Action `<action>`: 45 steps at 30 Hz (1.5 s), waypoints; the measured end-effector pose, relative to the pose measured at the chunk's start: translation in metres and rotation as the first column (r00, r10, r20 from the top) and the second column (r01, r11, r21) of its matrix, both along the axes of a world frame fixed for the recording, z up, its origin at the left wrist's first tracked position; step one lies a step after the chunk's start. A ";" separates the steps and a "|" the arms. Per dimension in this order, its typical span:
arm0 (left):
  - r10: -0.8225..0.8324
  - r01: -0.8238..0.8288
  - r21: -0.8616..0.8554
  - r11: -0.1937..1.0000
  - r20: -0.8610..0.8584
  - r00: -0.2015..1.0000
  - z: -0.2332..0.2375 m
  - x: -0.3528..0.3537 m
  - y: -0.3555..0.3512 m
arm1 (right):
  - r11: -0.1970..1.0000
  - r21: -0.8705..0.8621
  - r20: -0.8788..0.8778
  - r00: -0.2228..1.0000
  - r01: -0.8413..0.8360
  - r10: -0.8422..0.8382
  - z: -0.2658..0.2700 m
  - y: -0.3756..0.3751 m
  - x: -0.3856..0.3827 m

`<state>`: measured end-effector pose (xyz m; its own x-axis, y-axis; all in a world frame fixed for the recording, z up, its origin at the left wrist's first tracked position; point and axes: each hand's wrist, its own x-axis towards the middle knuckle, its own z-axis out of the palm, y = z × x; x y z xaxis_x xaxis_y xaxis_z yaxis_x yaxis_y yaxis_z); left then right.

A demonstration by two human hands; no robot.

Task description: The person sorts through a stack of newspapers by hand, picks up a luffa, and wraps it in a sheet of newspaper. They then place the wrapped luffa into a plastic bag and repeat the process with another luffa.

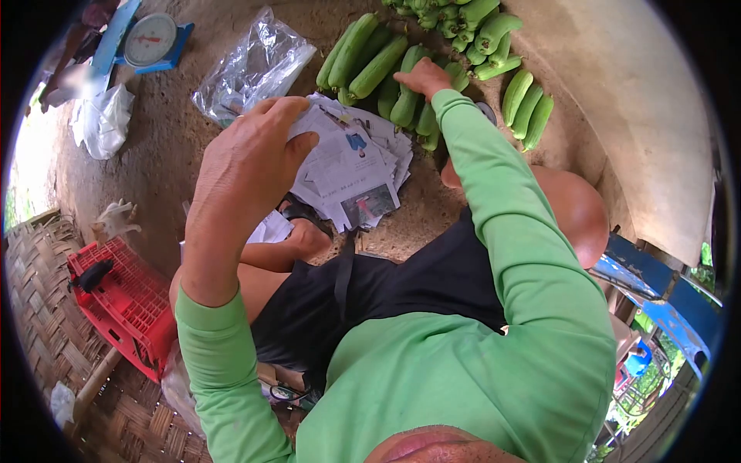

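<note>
Green shirt (432, 370) fabric fills the lower frame, nearest the lens; both sleeves extend forward from it. Left hand (247, 154) is raised over the near-left edge of the paper sheets (355, 166). Its fingers (297, 143) are closed on the corner of the top sheet, thumb below.

Paper sheets lie in a loose, fanned stack on the earth floor (170, 154), directly ahead of the legs. Their far edge touches the cucumbers (370, 62).

Right hand (421, 77) rests palm-down on the cucumbers at the centre of the row. Its fingers are hidden past the knuckles, so their grip cannot be determined. A second group of cucumbers lies well apart on the right, beside the wall (641, 116).

Clear plastic bag (255, 65) lies just left of the row; the scale (150, 38) stands farther left. Open floor lies between the bag and the red crate (123, 297), which sits on the woven mat (46, 255) at the left.
</note>
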<state>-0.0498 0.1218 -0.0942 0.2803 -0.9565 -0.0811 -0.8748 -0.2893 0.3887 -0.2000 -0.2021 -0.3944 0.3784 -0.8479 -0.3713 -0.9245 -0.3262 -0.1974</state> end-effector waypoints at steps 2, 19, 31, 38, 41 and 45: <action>0.001 -0.001 -0.017 1.000 -0.009 1.000 0.001 -0.004 -0.001 | 0.992 0.116 0.034 0.998 0.045 -0.049 0.010 0.004 0.001; 0.123 -0.261 -0.241 0.935 -0.470 0.874 0.005 0.038 -0.025 | 0.754 0.351 0.783 0.615 -0.556 0.089 0.286 0.004 0.056; -0.421 -0.317 -0.376 0.871 -0.903 -0.086 0.040 -0.006 -0.047 | 0.589 0.279 0.919 0.389 -0.759 0.066 0.404 0.088 0.032; -0.460 -0.368 -0.370 0.853 -0.865 -0.197 0.032 -0.008 -0.039 | 0.703 -0.040 0.833 0.365 -0.710 0.416 0.421 0.105 0.024; -0.512 -0.434 -0.399 0.807 -0.840 -0.179 0.024 -0.002 -0.040 | 0.791 -0.198 0.826 0.336 -0.579 0.453 0.419 0.104 0.010; -0.602 -0.538 -0.445 0.715 -0.784 -0.150 0.029 -0.003 -0.043 | 0.676 -0.428 0.663 0.300 -0.600 0.686 0.423 0.117 -0.004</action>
